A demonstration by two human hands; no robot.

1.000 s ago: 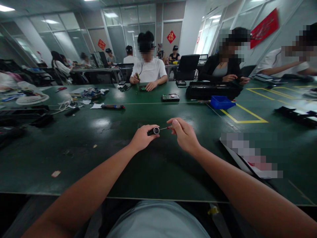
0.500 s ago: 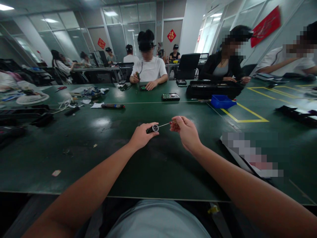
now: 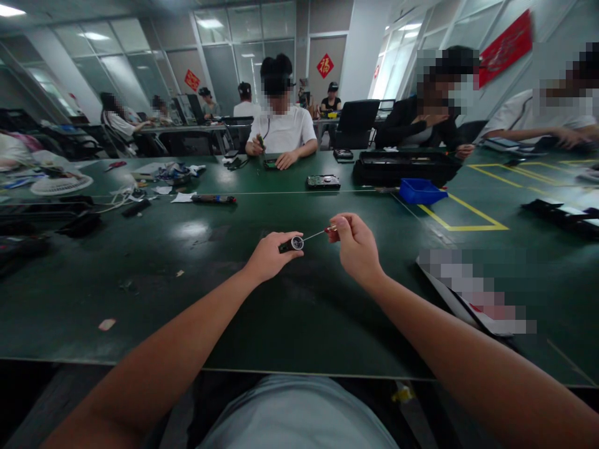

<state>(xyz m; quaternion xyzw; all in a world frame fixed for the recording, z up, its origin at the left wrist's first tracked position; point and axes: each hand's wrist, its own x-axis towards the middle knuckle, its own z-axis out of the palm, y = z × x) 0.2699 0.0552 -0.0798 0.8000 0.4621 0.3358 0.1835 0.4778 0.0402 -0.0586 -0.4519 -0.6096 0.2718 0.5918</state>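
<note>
Above the green table, my left hand (image 3: pixel 272 257) is closed around a small black cylindrical part (image 3: pixel 285 247) with a pale round rim facing right. Thumb and fingers clasp it from below and above. A screwdriver (image 3: pixel 314 236) with a thin metal shaft and a reddish handle is pinched in my right hand (image 3: pixel 356 244). Its shaft slants down to the left, and the tip meets the open round end of the black part. Whether the tip touches a screw inside is too small to make out.
Beyond my hands lie a circuit-board device (image 3: pixel 322 181), a blue bin (image 3: pixel 422 191), a long black housing (image 3: pixel 406 167) and a dark pen-like tool (image 3: pixel 214 199). A pale packet (image 3: pixel 461 299) rests at right. A person (image 3: pixel 281 128) works opposite; others sit at right.
My right hand has shifted slightly right and up, with its fingers moved on the screwdriver handle. The black part has moved a little right. A co-worker at right has raised a hand.
</note>
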